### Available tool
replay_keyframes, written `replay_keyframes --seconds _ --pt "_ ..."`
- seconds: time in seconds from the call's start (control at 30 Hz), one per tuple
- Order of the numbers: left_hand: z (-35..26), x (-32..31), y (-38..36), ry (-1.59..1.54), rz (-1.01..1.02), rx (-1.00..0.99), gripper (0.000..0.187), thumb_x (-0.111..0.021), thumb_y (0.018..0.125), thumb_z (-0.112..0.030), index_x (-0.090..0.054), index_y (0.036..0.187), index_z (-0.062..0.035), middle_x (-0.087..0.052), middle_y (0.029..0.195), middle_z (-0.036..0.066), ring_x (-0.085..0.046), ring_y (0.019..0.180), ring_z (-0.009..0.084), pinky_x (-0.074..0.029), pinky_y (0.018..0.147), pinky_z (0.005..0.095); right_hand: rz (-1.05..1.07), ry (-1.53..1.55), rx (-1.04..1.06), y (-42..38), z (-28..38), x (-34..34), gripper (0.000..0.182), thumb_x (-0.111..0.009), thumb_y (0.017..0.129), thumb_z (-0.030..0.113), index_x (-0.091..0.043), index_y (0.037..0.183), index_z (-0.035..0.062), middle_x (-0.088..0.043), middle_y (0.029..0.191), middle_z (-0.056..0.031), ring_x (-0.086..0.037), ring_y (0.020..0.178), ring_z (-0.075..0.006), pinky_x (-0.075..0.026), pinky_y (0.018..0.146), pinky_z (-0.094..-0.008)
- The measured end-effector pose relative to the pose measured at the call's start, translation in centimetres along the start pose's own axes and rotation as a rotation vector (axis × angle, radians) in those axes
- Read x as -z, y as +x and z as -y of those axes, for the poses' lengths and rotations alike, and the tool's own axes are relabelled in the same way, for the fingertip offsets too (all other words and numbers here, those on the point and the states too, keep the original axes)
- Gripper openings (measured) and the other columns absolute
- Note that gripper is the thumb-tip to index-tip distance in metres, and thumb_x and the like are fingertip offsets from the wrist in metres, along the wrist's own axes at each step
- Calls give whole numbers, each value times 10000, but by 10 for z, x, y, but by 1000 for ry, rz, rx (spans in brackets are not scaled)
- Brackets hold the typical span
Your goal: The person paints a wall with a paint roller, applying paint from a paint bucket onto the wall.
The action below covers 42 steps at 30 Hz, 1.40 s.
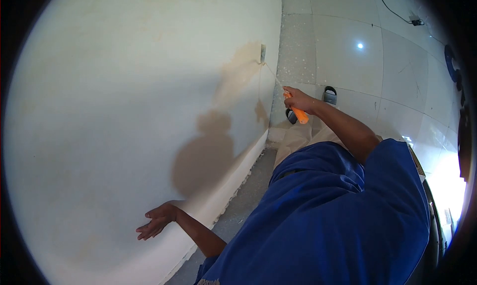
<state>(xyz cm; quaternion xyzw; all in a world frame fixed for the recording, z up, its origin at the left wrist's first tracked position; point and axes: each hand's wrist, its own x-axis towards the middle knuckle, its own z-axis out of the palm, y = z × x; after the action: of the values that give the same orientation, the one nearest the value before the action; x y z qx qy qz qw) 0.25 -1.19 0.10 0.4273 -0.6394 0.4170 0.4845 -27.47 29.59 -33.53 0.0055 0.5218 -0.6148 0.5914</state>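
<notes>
My right hand is wrapped round the orange handle of a paint roller. From the grip a thin wire frame runs up to the roller head, which is at the pale wall close to its lower edge by the floor. A darker, damp-looking patch shows on the wall beside the roller head. My left hand holds nothing; its fingers are stretched out and apart, close to the wall surface at the lower left.
Glossy floor tiles with pale specks run along the wall. My feet are in dark slippers. A black cable with a plug lies at the upper right. Dark objects stand at the right edge near bright light.
</notes>
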Motion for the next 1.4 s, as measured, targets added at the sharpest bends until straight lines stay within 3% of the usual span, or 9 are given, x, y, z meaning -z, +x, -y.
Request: replay_keyframes --seconds 0.2,0.5,0.67,0.77,0.9,0.97,1.07,1.27,1.4 --pt "-13 3 1 5 -7 -2 595 -291 956 -432 -185 1433 -91 -64 1506 178 -23 1372 420 -57 1056 584 43 -54 31 -45 2 0 785 -538 718 14 -197 1425 6 -530 860 -81 -509 677 -139 -444 632 -251" --pt "-2 -1 0 15 -25 -18 606 -274 956 -455 -189 1430 -87 -77 1505 173 -23 1373 418 -58 1055 584 -70 60 -6 38 -15 10 806 -562 691 26 -198 1408 -26 -553 819 -104 -533 647 -160 -451 592 -278" --pt "-1 -4 0 -8 -37 -7 615 -314 936 -474 -233 1412 -92 -80 1499 192 -45 1368 428 -70 1043 613 6 -36 53 -15 -16 2 775 -525 732 21 -176 1423 -11 -534 825 -89 -508 652 -140 -445 598 -266" --pt "-11 1 0 21 -39 -16 604 -271 958 -464 -196 1428 -92 -84 1508 159 -35 1375 409 -66 1056 581 49 -65 32 -40 -15 3 784 -531 732 17 -169 1427 -1 -540 848 -93 -515 661 -142 -451 608 -266" --pt "-5 -1 0 34 -30 -11 606 -268 958 -470 -202 1426 -90 -83 1509 156 -44 1375 406 -72 1056 579 -6 -71 31 5 -21 6 793 -543 726 15 -175 1428 6 -548 871 -99 -522 670 -146 -456 616 -271" --pt "0 -3 0 40 -31 -16 609 -269 958 -472 -203 1425 -87 -82 1509 155 -46 1375 406 -73 1055 579 -59 -24 68 28 -22 7 822 -574 694 28 -170 1405 -57 -556 812 -106 -542 648 -165 -462 605 -277" --pt "0 -2 0 48 -27 -4 612 -273 956 -474 -205 1426 -88 -81 1509 155 -46 1375 407 -70 1055 579 -74 -7 15 33 -10 -1 783 -551 723 18 -192 1418 -12 -557 882 -111 -532 679 -159 -461 622 -280" --pt "-5 -1 0 33 -35 -20 619 -268 953 -487 -215 1421 -85 -78 1508 157 -48 1374 409 -71 1054 583 3 -90 98 -43 -10 -8 792 -552 717 11 -186 1420 -14 -557 836 -100 -532 670 -149 -457 617 -268" --pt "-6 1 0 21 -29 -1 622 -270 952 -483 -217 1419 -77 -86 1504 168 -46 1374 409 -69 1054 584 -19 -94 71 -34 3 -9 785 -546 723 14 -185 1420 -14 -557 860 -99 -534 683 -141 -454 629 -264"
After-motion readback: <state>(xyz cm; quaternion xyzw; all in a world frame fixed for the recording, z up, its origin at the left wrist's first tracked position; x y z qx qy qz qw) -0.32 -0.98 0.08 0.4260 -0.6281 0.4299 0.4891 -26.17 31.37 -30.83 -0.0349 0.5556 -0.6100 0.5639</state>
